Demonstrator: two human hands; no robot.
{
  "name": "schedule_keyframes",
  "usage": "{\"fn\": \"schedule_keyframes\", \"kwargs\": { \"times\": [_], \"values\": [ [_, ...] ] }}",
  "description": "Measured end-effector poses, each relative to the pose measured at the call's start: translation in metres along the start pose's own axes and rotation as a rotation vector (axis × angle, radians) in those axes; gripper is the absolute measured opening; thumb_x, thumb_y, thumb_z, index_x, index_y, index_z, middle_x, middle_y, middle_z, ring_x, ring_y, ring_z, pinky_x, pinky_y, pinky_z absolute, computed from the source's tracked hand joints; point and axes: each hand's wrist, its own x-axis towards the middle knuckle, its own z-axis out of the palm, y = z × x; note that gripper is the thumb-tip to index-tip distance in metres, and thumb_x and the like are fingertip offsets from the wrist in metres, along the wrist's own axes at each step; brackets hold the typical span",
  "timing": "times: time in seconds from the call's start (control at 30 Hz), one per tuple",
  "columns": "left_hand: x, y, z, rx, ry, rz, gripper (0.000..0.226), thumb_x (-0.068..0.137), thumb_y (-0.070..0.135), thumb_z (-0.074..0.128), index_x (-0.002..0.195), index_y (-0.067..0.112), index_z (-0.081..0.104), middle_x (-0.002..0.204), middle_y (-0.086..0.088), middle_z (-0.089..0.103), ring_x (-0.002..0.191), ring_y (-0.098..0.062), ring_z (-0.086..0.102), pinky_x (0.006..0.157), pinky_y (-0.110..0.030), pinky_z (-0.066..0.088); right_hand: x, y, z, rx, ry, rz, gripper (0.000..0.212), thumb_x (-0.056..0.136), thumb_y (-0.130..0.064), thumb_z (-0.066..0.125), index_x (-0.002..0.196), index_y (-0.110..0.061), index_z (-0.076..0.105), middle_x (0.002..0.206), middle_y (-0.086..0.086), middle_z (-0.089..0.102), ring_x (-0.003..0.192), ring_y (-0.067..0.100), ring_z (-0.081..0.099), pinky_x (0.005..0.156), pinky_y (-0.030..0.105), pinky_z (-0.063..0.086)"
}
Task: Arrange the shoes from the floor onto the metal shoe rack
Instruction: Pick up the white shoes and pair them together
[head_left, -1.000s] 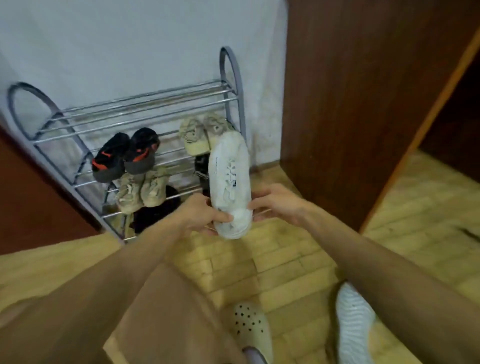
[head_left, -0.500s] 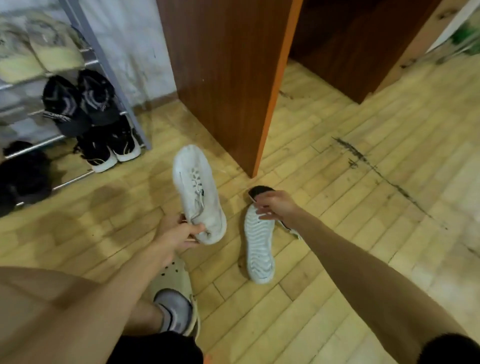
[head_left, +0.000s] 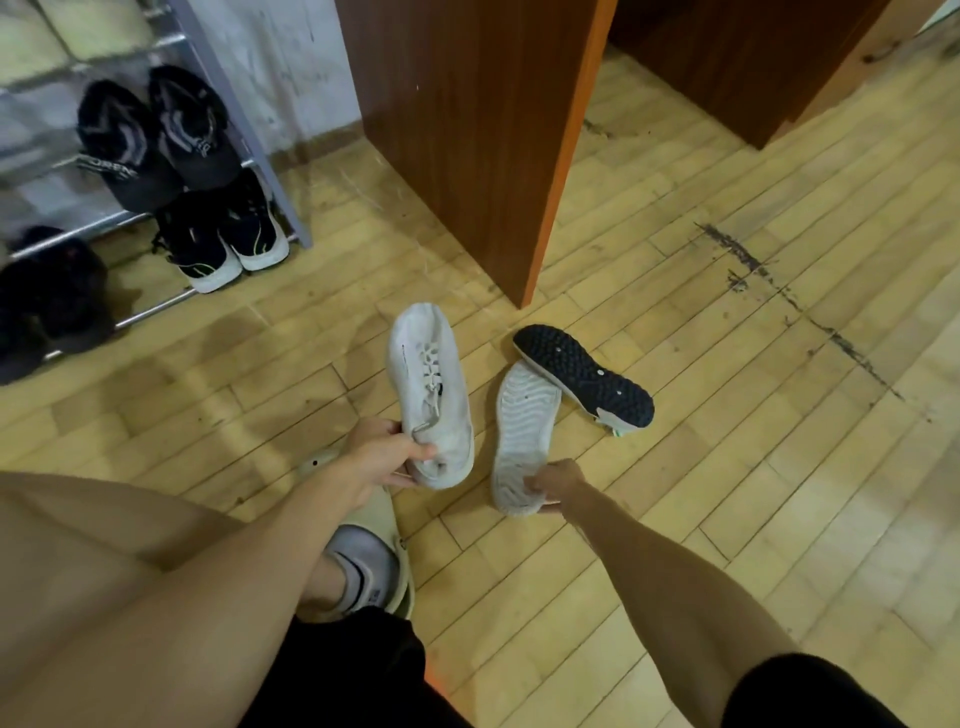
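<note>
I see the white shoe (head_left: 430, 395) held above the floor (head_left: 727, 415), toe pointing away, its length running front to back. The left hand (head_left: 379, 457) clamps its heel. The right hand (head_left: 558, 480), by the toe half a second ago, now pinches the heel of the upturned second shoe (head_left: 522, 431), which lies against a dark sole (head_left: 582, 374).

pale lettering ending in "open" can be read on the dark shoe (head_left: 122, 150) on the rack; other print is illegible.
</note>
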Motion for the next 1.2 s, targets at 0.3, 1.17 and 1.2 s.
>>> {"fn": "schedule_keyframes", "kwargs": {
  "times": [0.3,1.17,1.2],
  "values": [
    [0.005,-0.008,-0.016,-0.071,0.110,-0.029,0.023,0.074,0.002,0.076,0.094,0.009,0.066,0.091,-0.012,0.071,0.081,-0.026,0.069,0.053,-0.029,0.058,-0.021,-0.036,0.020,-0.572,0.355,-0.551,0.061,0.077,-0.016,0.072,0.130,-0.012,0.044,0.128,0.006,0.045,0.118,0.026,0.049,0.097,0.038,0.048],
    [0.011,-0.029,-0.036,-0.115,0.135,-0.129,0.042,0.072,0.005,0.079,0.112,0.001,0.066,0.109,-0.016,0.070,0.099,-0.030,0.067,0.079,-0.043,0.060,0.021,-0.044,0.030,-1.072,0.052,-0.272,0.107,0.069,-0.057,0.075,0.148,-0.007,0.023,0.146,0.014,0.029,0.131,0.035,0.037,0.097,0.040,0.043],
    [0.012,-0.029,-0.038,-0.121,0.141,-0.128,0.043,0.072,0.004,0.078,0.113,0.001,0.066,0.109,-0.017,0.070,0.099,-0.031,0.067,0.079,-0.043,0.060,0.020,-0.046,0.029,-1.026,0.059,-0.248,0.104,0.071,-0.053,0.076,0.148,-0.006,0.024,0.147,0.015,0.029,0.132,0.035,0.037,0.098,0.041,0.043]
  ]
}}
